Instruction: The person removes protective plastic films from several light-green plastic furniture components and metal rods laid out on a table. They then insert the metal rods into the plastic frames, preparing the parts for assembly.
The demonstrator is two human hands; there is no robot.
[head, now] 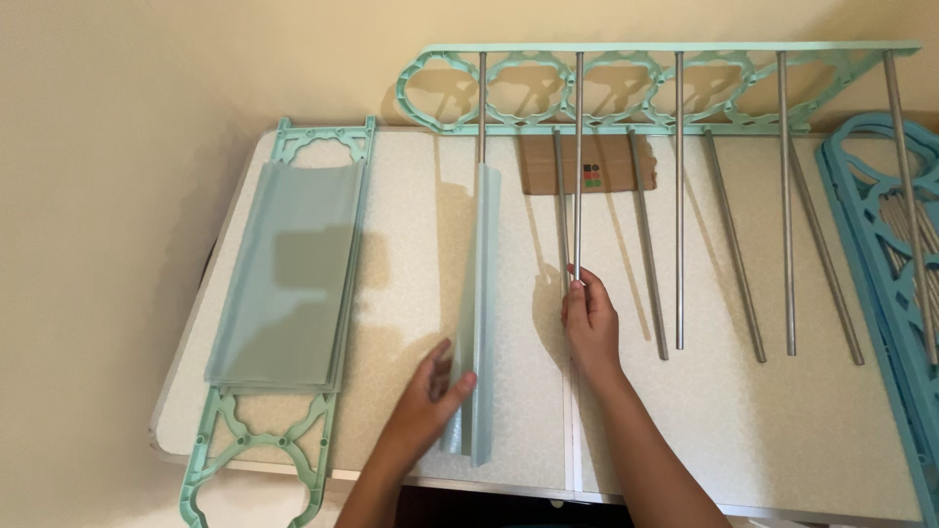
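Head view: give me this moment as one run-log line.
left hand: holds pale sheet on edge | right hand: grips metal rod seated in mint frame | stacked sheets lie left on table

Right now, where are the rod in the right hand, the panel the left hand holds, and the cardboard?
Rod (578,166), head view, mid-shaft.
Panel (484,293), head view, middle of its face.
Cardboard (597,156), head view, bare centre.
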